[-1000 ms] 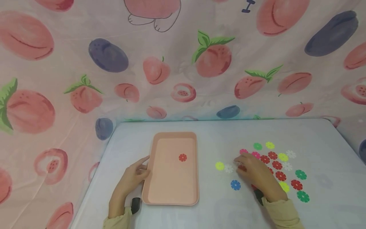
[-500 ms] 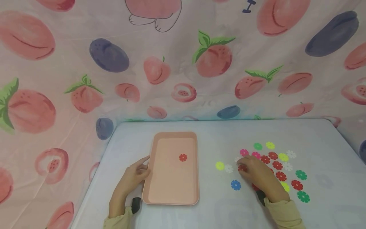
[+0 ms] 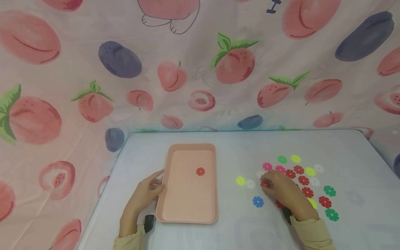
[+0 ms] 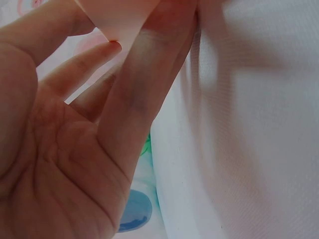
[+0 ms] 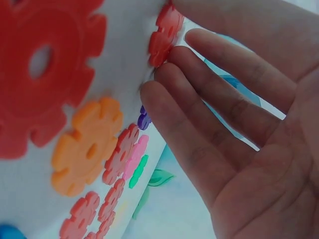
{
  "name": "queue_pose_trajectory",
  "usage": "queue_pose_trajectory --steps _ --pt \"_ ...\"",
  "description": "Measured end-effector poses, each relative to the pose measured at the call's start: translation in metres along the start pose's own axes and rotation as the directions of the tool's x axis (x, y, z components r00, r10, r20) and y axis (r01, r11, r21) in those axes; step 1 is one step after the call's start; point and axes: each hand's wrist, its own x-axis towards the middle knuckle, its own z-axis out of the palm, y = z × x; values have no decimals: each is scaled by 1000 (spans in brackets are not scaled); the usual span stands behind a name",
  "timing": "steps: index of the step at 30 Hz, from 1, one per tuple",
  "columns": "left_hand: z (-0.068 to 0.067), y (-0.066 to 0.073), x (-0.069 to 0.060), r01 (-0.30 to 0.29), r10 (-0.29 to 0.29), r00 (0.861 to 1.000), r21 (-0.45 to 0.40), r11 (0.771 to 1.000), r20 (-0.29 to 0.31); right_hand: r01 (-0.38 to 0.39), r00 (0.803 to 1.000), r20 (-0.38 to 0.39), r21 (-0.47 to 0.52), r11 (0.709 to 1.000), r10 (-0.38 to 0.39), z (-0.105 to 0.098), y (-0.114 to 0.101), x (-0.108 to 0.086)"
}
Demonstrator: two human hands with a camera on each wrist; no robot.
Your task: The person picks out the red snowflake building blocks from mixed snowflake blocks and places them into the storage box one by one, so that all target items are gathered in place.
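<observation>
At the tray's left side my left hand [image 3: 142,194] grips the rim between thumb and fingers. The tray [image 3: 187,205] is shallow, pink and rectangular; its edge [image 4: 117,20] shows between my digits in the left wrist view. One red snowflake disc [image 3: 200,171] lies flat inside it. Over the left part of the disc pile, my right hand [image 3: 282,189] bends down, thumb and fingertips at another red snowflake disc [image 3: 265,183]. In the right wrist view that red disc [image 5: 167,35] sits against the thumb tip and fingertips. My right hand hides some discs beneath it.
Loose snowflake discs surround my right hand, among them a blue disc [image 3: 258,201], a yellow disc [image 3: 240,181] and a green disc [image 3: 332,214]. An orange disc [image 5: 87,147] shows in the right wrist view. A fruit-print cloth [image 3: 200,69] hangs behind the table.
My right hand has shifted slightly right and nearer, its fingertips closing in around the red disc. My left hand stays on the tray rim.
</observation>
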Motion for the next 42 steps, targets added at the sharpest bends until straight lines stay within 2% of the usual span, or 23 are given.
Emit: queue_pose_trajectory --steps 11,26,33,42 --pt "0 -1 0 -2 2 1000 7 1000 2 11 1000 -11 6 1000 -11 1 2 1" --pt "1 -2 1 5 -4 1000 17 1000 -13 -61 997 40 65 996 59 -4 2 1" --pt "2 -4 2 12 -12 1000 18 1000 -12 -39 999 11 53 998 39 -8 1 -1" --pt "2 -4 3 14 -14 1000 3 1000 -5 -67 997 43 62 996 64 -13 3 -2"
